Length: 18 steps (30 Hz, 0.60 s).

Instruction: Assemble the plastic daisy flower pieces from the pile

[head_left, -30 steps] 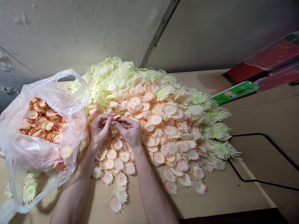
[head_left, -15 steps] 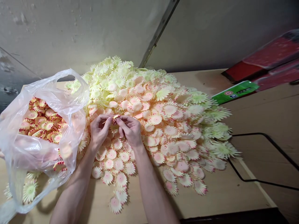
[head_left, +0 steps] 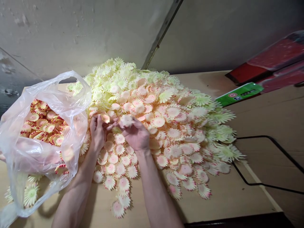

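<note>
A large heap of artificial flower petal discs (head_left: 175,133), pale yellow-green and pinkish with red-tipped edges, spreads under and beyond my hands. My left hand (head_left: 98,134) is closed at the heap's front left, with a curled peach-coloured petal disc (head_left: 105,118) between its fingers. Facing it, my right hand (head_left: 137,135) pinches a whitish petal disc (head_left: 126,120), slightly blurred. The fingertips of both hands come close together; whether they touch I cannot tell.
A clear plastic bag (head_left: 73,123) at the left holds several curled, red-edged petal discs (head_left: 42,123). A green packet (head_left: 239,94) and a red object (head_left: 268,60) lie at the right. A black bent wire frame (head_left: 273,139) juts past the table's (head_left: 213,202) right edge; a wall stands behind.
Both hands were pinching one small folded piece together. They have moved slightly apart, and a separate petal disc now shows in each hand. The right hand has turned and opened out somewhat.
</note>
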Motion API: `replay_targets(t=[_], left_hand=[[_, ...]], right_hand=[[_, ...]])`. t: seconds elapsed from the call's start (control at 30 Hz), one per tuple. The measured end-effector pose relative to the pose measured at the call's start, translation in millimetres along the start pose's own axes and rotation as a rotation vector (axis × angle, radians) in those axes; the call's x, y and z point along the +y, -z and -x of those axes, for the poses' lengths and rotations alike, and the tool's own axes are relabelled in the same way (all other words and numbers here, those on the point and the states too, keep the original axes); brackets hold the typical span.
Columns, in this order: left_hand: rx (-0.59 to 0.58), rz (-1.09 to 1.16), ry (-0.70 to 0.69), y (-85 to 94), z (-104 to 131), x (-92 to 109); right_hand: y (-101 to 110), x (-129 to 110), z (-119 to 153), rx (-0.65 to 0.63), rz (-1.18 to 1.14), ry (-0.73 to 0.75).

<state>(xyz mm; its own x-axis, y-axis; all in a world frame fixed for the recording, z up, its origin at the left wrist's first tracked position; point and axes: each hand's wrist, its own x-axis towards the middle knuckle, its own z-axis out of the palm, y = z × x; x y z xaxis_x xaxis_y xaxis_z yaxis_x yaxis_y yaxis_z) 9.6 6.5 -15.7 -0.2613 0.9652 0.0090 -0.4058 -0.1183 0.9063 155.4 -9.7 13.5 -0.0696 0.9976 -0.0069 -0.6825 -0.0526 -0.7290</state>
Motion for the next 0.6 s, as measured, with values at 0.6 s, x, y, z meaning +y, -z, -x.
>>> replay_targets(t=[0.6], left_hand=[[-0.122, -0.303, -0.287, -8.4, 9.9, 13.5]], right_hand=[[0.8, 17.5, -0.5, 0.016, 0.500, 0.114]])
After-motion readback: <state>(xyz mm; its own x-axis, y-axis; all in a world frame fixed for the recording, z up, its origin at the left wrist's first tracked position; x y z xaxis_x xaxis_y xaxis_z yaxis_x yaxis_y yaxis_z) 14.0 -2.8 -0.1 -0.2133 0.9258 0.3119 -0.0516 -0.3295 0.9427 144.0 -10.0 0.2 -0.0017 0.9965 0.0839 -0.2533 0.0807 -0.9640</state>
